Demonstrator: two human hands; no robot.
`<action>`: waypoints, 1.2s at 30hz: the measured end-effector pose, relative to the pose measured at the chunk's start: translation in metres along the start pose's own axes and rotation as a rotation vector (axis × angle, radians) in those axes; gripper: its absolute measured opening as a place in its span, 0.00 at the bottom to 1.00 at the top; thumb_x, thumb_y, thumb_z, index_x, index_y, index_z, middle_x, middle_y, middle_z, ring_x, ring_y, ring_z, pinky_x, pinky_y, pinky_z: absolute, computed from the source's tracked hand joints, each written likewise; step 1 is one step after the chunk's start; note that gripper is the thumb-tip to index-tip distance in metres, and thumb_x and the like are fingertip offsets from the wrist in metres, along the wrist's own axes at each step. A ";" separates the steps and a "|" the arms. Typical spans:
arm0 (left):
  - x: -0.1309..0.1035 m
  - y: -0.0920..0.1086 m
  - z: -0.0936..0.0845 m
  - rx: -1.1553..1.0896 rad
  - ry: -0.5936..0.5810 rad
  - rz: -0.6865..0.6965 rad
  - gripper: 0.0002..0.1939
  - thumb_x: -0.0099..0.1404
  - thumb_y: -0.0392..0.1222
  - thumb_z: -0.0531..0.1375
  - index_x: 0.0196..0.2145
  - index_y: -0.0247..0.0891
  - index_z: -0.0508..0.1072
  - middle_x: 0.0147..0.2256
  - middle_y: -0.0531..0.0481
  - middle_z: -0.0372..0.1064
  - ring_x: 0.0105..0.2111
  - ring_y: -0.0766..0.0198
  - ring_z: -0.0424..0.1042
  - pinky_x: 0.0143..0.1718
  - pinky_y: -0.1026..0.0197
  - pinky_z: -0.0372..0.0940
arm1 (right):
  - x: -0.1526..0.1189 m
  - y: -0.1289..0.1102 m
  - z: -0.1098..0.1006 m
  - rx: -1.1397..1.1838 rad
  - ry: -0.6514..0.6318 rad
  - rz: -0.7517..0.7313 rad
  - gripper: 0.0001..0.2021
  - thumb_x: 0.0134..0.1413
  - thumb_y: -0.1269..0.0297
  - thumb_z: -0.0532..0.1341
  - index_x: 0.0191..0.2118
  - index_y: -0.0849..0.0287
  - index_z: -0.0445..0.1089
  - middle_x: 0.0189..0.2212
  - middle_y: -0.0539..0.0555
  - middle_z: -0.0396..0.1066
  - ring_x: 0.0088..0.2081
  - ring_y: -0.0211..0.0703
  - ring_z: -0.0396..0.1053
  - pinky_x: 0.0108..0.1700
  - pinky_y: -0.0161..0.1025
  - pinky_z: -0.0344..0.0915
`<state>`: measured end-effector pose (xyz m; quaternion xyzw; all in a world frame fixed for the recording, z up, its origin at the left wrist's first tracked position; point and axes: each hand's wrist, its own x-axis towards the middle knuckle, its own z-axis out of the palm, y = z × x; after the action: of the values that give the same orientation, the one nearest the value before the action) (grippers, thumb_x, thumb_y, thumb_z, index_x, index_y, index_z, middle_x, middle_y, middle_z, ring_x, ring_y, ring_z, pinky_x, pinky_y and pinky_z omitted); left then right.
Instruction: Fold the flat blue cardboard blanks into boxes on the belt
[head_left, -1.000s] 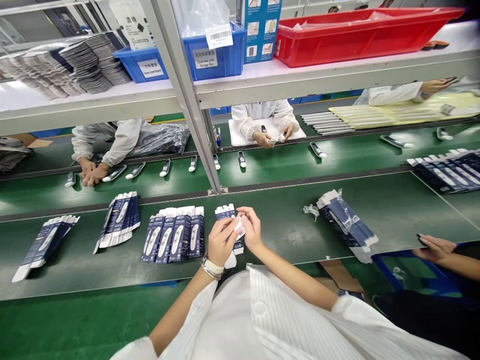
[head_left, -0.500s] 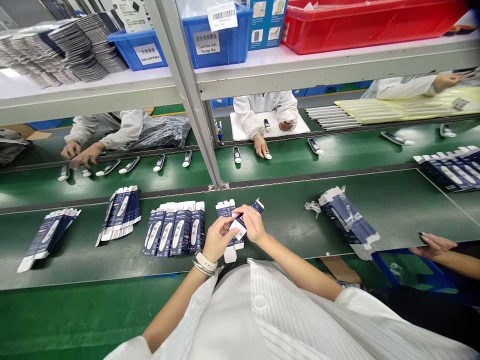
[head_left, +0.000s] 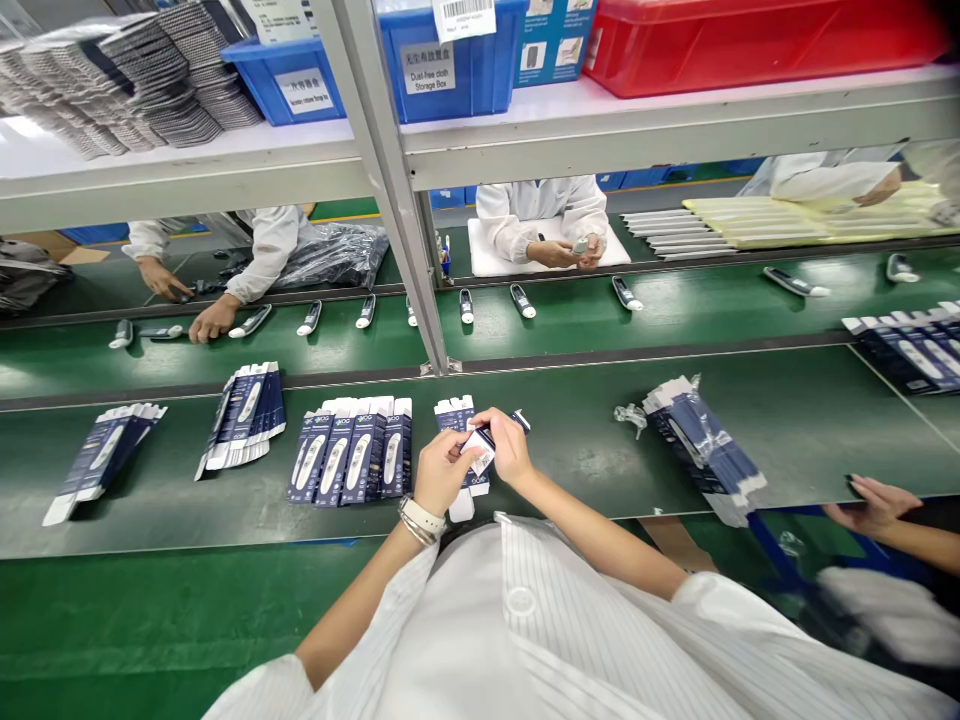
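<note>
Between my two hands is a narrow dark-blue and white carton (head_left: 480,452), tilted, its white end turned toward me. My left hand (head_left: 441,474) is closed on that end, thumb on the white flap. My right hand (head_left: 507,448) wraps round the carton's body, and its far end pokes out beyond my fingers. Under my hands a flat unfolded carton (head_left: 454,412) lies on the green bench, partly covered. Just left of it stands a row of formed thermometer cartons (head_left: 352,452), side by side with their flaps up.
Flat carton stacks (head_left: 244,415) lie farther left, with a plastic-wrapped bundle (head_left: 701,445) to the right. Beyond the bench, a green conveyor (head_left: 570,325) carries several thermometers. Co-workers in white sit across it. A shelf post (head_left: 397,190) rises ahead. A neighbour's hand (head_left: 874,505) is at right.
My hands stay on the carton, its white end tilted slightly differently. The co-worker opposite has lifted a thermometer off the conveyor; another thermometer now lies near that spot. The left co-worker's hands have spread apart.
</note>
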<state>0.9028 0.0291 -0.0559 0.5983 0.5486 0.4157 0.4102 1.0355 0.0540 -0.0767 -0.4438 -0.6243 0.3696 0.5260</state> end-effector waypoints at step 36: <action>-0.025 -0.002 -0.026 0.200 0.002 -0.006 0.12 0.60 0.46 0.57 0.36 0.38 0.75 0.23 0.52 0.61 0.23 0.67 0.59 0.25 0.65 0.55 | 0.001 0.001 0.023 -0.027 -0.269 0.057 0.21 0.62 0.53 0.41 0.40 0.55 0.69 0.31 0.52 0.71 0.34 0.43 0.69 0.40 0.40 0.64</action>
<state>0.8766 0.0049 -0.0503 0.6345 0.5894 0.3581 0.3490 1.0125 0.0557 -0.0811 -0.4149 -0.6813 0.4322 0.4206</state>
